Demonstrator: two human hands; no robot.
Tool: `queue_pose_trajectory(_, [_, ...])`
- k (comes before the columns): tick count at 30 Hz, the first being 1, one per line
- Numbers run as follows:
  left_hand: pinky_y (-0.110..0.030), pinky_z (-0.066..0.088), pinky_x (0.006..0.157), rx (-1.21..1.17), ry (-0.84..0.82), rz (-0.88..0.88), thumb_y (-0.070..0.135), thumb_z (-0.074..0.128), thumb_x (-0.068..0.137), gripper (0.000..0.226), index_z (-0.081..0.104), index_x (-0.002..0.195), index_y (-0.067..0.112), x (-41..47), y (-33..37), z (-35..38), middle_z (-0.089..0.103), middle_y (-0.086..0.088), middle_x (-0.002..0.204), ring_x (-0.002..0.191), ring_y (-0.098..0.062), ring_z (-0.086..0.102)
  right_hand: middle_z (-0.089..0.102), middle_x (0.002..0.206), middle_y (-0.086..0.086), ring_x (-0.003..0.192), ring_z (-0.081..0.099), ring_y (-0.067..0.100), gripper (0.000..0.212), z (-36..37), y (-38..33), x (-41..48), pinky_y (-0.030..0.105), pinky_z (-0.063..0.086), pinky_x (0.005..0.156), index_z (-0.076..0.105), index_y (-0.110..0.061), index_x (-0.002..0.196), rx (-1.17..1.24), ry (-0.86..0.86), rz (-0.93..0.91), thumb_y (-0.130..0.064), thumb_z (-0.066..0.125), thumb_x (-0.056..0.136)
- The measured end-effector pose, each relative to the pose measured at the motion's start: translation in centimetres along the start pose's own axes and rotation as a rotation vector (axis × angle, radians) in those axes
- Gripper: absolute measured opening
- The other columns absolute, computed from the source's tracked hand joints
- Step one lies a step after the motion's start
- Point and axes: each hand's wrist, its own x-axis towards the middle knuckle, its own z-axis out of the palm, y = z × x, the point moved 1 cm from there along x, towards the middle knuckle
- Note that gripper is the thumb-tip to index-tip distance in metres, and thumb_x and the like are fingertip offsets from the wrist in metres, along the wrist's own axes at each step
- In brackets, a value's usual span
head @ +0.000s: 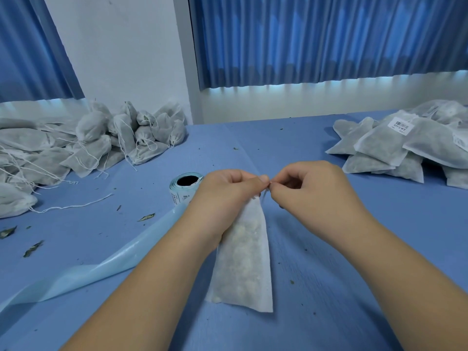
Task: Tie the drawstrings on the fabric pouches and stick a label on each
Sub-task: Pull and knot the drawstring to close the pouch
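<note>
Roughly midway, by my reading: the left hand [228,196] curls round the neck of the pouch [243,264] lying at the table's [354,262] centre. The right hand [311,191] pinches its drawstring [264,195], with no label on it (none showing, anyway). A loose-stringed heap [101,138] lies far left and a labelled stack [395,145] far right. The label roll [186,184] crowds the left; there is room to the right.
</note>
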Motion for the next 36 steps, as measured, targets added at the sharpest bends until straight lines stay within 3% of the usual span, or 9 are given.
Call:
queue_pose_trajectory(5, [-0.014, 0.040, 0.051, 0.027, 0.047, 0.011, 0.032, 0.074, 0.084, 0.027, 0.071, 0.059, 0.024, 0.5, -0.2, -0.9, 0.057, 0.008, 0.063, 0.052, -0.005, 0.047, 0.057, 0.049, 0.001, 0.048, 0.054, 0.013, 0.022, -1.1, 0.2, 0.6, 0.028, 0.045, 0.051, 0.057, -0.016, 0.053, 0.295, -0.033, 0.178, -0.014, 0.062, 0.074])
queue_pose_trajectory(8, [-0.009, 0.038, 0.046, 0.048, 0.055, -0.001, 0.032, 0.074, 0.084, 0.029, 0.071, 0.056, 0.025, 0.8, -0.4, -1.3, 0.056, 0.009, 0.061, 0.049, -0.002, 0.047, 0.051, 0.047, -0.001, 0.044, 0.048, 0.013, 0.027, -1.8, 0.3, 0.9, 0.027, 0.040, 0.049, 0.056, -0.019, 0.045, 0.497, -0.056, 0.222, -0.011, 0.063, 0.070])
queue_pose_trajectory(12, [-0.012, 0.040, 0.055, 0.114, -0.037, -0.011, 0.035, 0.072, 0.086, 0.029, 0.072, 0.058, 0.028, 0.8, -0.7, -0.9, 0.063, 0.012, 0.067, 0.058, 0.000, 0.053, 0.049, 0.057, 0.004, 0.050, 0.044, 0.015, 0.007, -1.5, 0.1, 0.7, 0.023, 0.038, 0.046, 0.063, -0.015, 0.058, 0.739, -0.113, 0.171, -0.014, 0.065, 0.065])
queue_pose_trajectory(15, [-0.008, 0.042, 0.058, 0.082, -0.089, 0.002, 0.033, 0.070, 0.088, 0.035, 0.070, 0.053, 0.030, 0.6, -0.5, -0.5, 0.067, 0.013, 0.073, 0.059, 0.005, 0.055, 0.044, 0.058, 0.002, 0.049, 0.038, 0.013, 0.010, -1.1, -0.1, 0.4, 0.021, 0.034, 0.044, 0.066, -0.014, 0.062, 0.958, -0.167, 0.157, -0.007, 0.070, 0.068])
queue_pose_trajectory(18, [-0.014, 0.041, 0.060, 0.074, -0.060, 0.012, 0.033, 0.070, 0.088, 0.035, 0.069, 0.053, 0.028, 0.6, -0.4, -0.5, 0.063, 0.010, 0.070, 0.060, -0.001, 0.052, 0.036, 0.054, -0.001, 0.045, 0.030, 0.011, 0.003, -1.0, -0.6, 0.2, 0.020, 0.027, 0.041, 0.065, -0.010, 0.063, 1.146, -0.224, 0.212, -0.012, 0.065, 0.066])
queue_pose_trajectory(20, [-0.020, 0.037, 0.058, 0.115, 0.011, 0.025, 0.033, 0.070, 0.088, 0.034, 0.067, 0.055, 0.026, 0.8, -0.6, -0.7, 0.057, 0.006, 0.069, 0.060, -0.008, 0.046, 0.029, 0.055, -0.001, 0.044, 0.026, 0.011, 0.005, -1.1, -0.5, 0.2, 0.021, 0.023, 0.041, 0.060, -0.011, 0.060, 1.139, -0.282, 0.310, -0.011, 0.060, 0.065])
queue_pose_trajectory(23, [-0.014, 0.033, 0.045, 0.202, 0.124, 0.069, 0.031, 0.071, 0.088, 0.026, 0.066, 0.064, 0.023, 1.3, -0.8, -1.3, 0.048, 0.016, 0.052, 0.047, -0.003, 0.040, 0.024, 0.056, -0.003, 0.044, 0.022, 0.012, 0.012, -1.7, 0.2, 0.4, 0.022, 0.020, 0.040, 0.050, -0.012, 0.061, 0.990, -0.374, 0.483, -0.012, 0.047, 0.073])
queue_pose_trajectory(31, [-0.008, 0.028, 0.039, 0.276, 0.123, 0.125, 0.030, 0.068, 0.091, 0.024, 0.064, 0.069, 0.021, 1.8, -1.6, -1.0, 0.044, 0.022, 0.041, 0.038, 0.002, 0.039, 0.022, 0.058, -0.004, 0.046, 0.023, 0.012, 0.012, -2.1, 0.0, 0.5, 0.022, 0.023, 0.041, 0.054, -0.013, 0.068, 0.996, -0.489, 0.455, -0.024, 0.059, 0.067])
queue_pose_trajectory(36, [-0.012, 0.033, 0.045, 0.252, 0.054, 0.117, 0.040, 0.067, 0.089, 0.028, 0.069, 0.073, 0.017, 1.7, -1.7, -1.0, 0.049, 0.013, 0.056, 0.045, -0.003, 0.039, 0.020, 0.054, -0.005, 0.043, 0.024, 0.010, 0.022, -2.3, 0.9, 1.1, 0.020, 0.023, 0.038, 0.045, -0.017, 0.065, 0.966, -0.327, 0.529, -0.018, 0.057, 0.083])
